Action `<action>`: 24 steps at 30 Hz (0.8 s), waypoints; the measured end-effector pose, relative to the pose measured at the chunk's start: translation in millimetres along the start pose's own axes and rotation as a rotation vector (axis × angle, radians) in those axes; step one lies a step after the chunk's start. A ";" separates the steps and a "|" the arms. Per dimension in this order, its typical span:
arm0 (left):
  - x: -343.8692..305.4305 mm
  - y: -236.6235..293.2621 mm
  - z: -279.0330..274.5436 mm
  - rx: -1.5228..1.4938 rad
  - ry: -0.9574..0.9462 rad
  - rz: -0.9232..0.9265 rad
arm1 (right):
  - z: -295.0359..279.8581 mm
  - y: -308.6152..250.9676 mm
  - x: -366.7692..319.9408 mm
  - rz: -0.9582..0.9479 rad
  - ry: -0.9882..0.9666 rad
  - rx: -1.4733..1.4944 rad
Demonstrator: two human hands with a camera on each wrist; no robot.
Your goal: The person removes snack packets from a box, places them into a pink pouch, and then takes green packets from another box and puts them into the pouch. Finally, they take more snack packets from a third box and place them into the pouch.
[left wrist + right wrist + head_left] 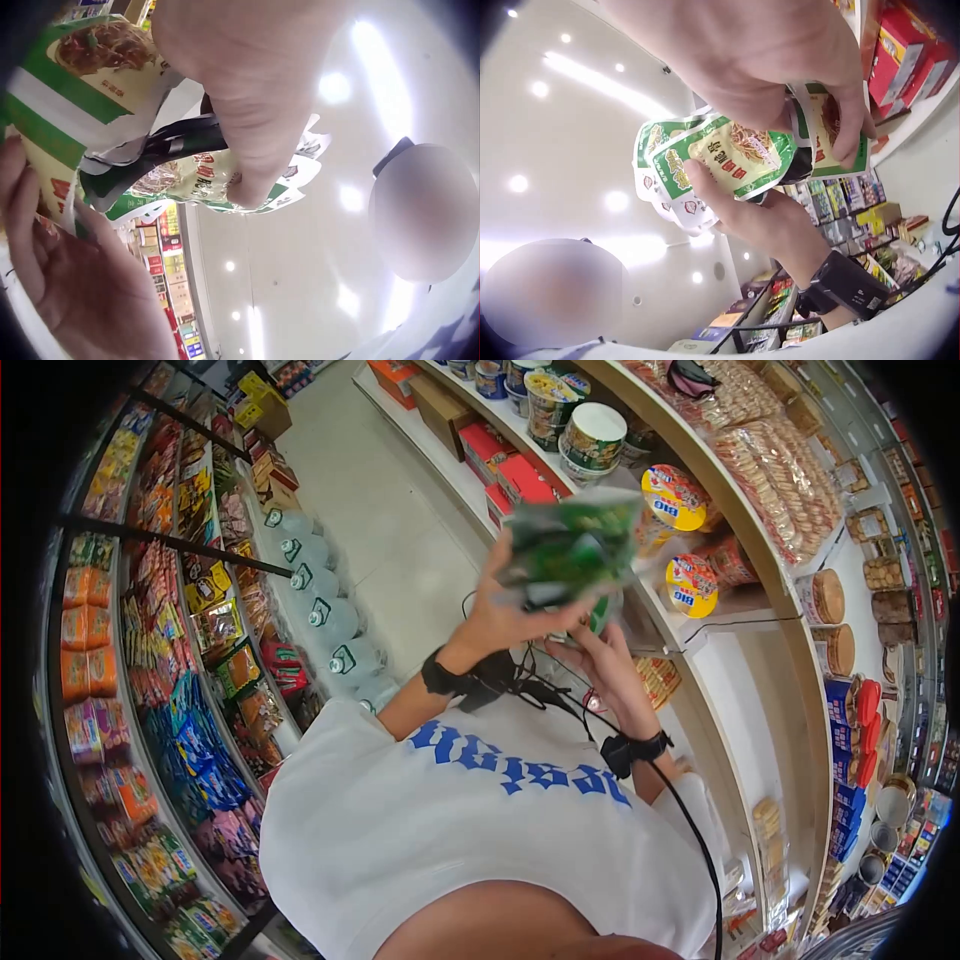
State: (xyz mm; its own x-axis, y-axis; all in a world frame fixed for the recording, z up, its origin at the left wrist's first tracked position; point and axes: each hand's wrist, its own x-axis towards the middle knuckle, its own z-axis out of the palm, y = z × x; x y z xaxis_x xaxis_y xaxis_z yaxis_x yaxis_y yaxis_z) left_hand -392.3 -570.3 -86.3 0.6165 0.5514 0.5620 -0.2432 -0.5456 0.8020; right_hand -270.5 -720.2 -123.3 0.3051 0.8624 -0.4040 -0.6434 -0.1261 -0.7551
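Note:
In front of my chest, my left hand [500, 610] grips a bunch of green-and-white snack packets [575, 545]. The right wrist view shows my left thumb lying across the front packet [731, 154], which bears a picture of shredded food. Beside the bunch, my right hand [610, 665] pinches another green-and-white packet [821, 124] between thumb and fingers. This packet [60, 97] overlaps the end of the bunch in the left wrist view. Dark strips of packaging show between the packets there.
To the right, a shelf [735, 660] carries instant noodle tubs [595, 435] and bowls with BIG lids [690, 585]. Large water bottles [335, 615] stand on the floor at left, beside racks of bagged snacks [195, 730]. A black cable [690, 820] runs from the right wrist.

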 end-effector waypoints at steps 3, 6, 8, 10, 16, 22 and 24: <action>22.2 -33.0 -35.0 -0.215 0.144 -0.206 | 11.5 -5.1 37.7 0.024 0.009 -0.043; 51.2 -76.1 -85.6 -0.398 0.249 -0.278 | 21.9 -3.9 86.1 0.020 0.103 -0.099; 67.5 -119.8 -118.1 -0.444 0.310 -0.312 | 36.0 -7.9 117.8 -0.001 0.191 -0.151; 103.7 -164.7 -152.3 -0.525 0.403 -0.323 | 46.5 -8.1 159.9 0.017 0.301 -0.169; 179.0 -256.0 -239.5 -0.528 0.513 -0.540 | 113.9 -46.1 220.9 0.009 0.536 -0.061; 242.8 -298.8 -269.2 -0.514 0.463 -0.543 | 150.0 -95.2 240.7 -0.153 0.733 -0.005; 268.6 -309.2 -267.0 -0.552 0.366 -0.475 | 160.2 -118.2 255.7 -0.241 0.781 0.026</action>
State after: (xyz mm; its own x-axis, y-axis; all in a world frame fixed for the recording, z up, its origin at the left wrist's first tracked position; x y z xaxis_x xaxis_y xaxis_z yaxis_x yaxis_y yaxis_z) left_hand -351.5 -85.0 -129.3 0.4860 0.8693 0.0906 -0.4106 0.1356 0.9017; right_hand -229.0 -406.3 -54.6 0.8320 0.2733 -0.4828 -0.5110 0.0384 -0.8587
